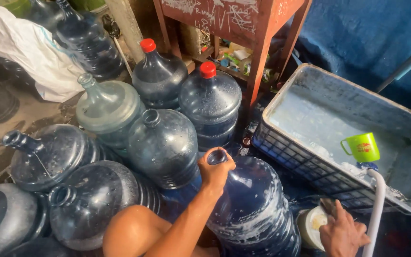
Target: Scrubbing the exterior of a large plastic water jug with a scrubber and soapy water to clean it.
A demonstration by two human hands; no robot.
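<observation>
Item, far left, nine o'clock: lying empty jugs (48,157), dark blue, uncapped, mouths pointing left and upward, no suds visible on them; judged not yet washed.

Item, upper centre, eleven to twelve o'clock: standing jugs, one pale uncapped jug (108,107), and two capped jugs (210,102) with red caps, set against a red wooden stand (258,62); these look clean and closed, judged finished.

Item, centre, six o'clock: soapy jug (255,209), dark blue, tilted, streaked with white foam down its side, just beside the person's bare knee (134,228). The left hand (215,169) is closed around its open neck, grip clenched on the rim. Judged mid-wash: lathered, not rinsed, no cap.

Item, lower right, five o'clock: the right hand (341,233), fingers curled on a dark scrubbing tool over a small pale soap tub (312,226); what the tool is exactly cannot be told. A white hose (376,209) runs just beside it.

Item, right, three o'clock: grey wash crate (281,95) holding milky water, with a green mug (363,147) inside.
</observation>
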